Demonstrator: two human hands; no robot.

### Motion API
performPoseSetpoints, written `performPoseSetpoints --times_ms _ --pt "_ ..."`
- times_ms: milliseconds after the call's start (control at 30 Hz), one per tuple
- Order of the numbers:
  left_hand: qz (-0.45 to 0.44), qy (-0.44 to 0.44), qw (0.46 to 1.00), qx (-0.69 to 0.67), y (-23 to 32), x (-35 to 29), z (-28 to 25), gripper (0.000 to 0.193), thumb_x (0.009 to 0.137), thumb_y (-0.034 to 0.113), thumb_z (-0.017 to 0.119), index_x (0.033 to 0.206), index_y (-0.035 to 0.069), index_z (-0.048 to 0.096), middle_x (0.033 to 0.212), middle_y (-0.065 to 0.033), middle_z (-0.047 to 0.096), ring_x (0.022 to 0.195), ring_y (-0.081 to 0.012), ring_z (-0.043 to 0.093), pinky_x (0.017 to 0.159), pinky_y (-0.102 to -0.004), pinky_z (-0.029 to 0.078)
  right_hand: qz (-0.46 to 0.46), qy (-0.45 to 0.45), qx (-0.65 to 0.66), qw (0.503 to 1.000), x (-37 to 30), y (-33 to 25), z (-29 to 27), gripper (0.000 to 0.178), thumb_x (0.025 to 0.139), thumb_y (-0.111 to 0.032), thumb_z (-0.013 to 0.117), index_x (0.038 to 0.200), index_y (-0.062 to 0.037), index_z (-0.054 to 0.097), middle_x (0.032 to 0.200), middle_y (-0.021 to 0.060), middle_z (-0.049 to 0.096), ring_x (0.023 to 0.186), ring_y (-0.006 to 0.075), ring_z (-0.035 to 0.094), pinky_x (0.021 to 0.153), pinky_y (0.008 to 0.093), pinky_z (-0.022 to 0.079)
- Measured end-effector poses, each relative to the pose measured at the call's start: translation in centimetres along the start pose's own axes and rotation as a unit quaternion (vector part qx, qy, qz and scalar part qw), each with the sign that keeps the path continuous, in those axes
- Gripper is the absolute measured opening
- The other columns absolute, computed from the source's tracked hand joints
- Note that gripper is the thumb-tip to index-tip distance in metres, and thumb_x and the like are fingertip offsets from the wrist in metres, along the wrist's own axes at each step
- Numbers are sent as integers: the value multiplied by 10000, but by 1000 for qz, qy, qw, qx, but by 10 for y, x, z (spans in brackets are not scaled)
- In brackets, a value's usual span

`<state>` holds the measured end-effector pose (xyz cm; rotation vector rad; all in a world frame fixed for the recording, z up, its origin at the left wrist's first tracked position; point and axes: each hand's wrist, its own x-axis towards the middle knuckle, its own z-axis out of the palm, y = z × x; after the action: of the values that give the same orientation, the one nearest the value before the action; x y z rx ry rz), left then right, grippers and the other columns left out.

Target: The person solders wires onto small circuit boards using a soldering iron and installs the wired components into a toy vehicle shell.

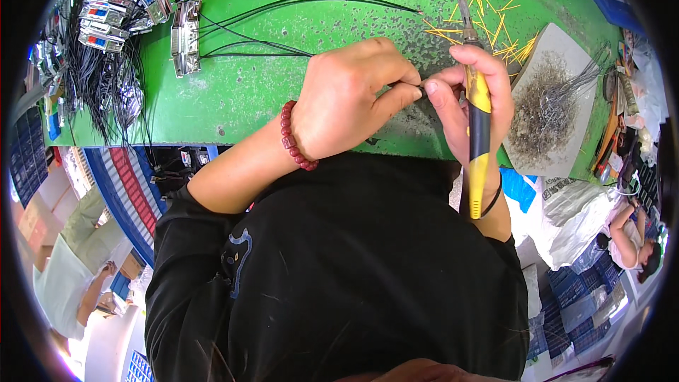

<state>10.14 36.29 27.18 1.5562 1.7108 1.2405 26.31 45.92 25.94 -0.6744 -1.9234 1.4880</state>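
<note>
My left hand (357, 92), with a red bead bracelet at the wrist, is closed in a pinch on the end of a black wire (422, 90). Most of that wire is hidden behind the hand. In my right hand (456, 95) is a yellow-and-black soldering iron (479, 120), its metal tip pointing away from me. My right thumb and fingers also meet at the wire end beside the left fingertips. Several black wires (283, 1) run from a silvery metal connector housing (186, 39) lying to the left; one exposed wire end lies beyond my hands.
Thin yellow sticks or tubes (488, 14) are scattered at the far right. A stained pale board (555, 110) with tangled fine wire lies right of my hands. Metal housings with black wires (106, 18) pile up on the left of the green table (233, 99). Other people sit at both sides.
</note>
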Motion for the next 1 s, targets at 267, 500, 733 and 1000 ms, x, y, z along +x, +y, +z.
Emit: performPoseSetpoints --times_ms 267,500,733,1000 --pt "-21 30 991 125 -3 -1 12 85 752 31 692 791 47 619 817 -85 615 770 -277 611 661 -355 501 20 83 45 995 -16 10 -9 324 957 -129 572 1235 19 492 812 133 678 719 148 644 638 251 517" --pt "11 24 980 199 -17 0 22 67 742 33 661 755 40 597 791 -103 599 749 -308 593 653 -399 489 52 107 51 992 -43 29 -36 741 911 -571 530 1263 81 541 863 111 651 646 90 560 553 209 420" --pt "5 18 981 192 -16 2 22 65 737 26 659 748 32 596 783 -113 596 756 -319 593 661 -402 493 17 141 95 985 -50 34 -30 304 821 -206 695 966 19 550 810 60 573 643 72 512 586 209 392" --pt "3 9 979 201 -17 4 22 59 738 23 655 757 30 599 794 -108 599 768 -313 599 672 -397 497 2 107 80 991 -51 37 -32 287 806 -203 711 927 4 553 787 34 530 671 78 434 609 223 345"
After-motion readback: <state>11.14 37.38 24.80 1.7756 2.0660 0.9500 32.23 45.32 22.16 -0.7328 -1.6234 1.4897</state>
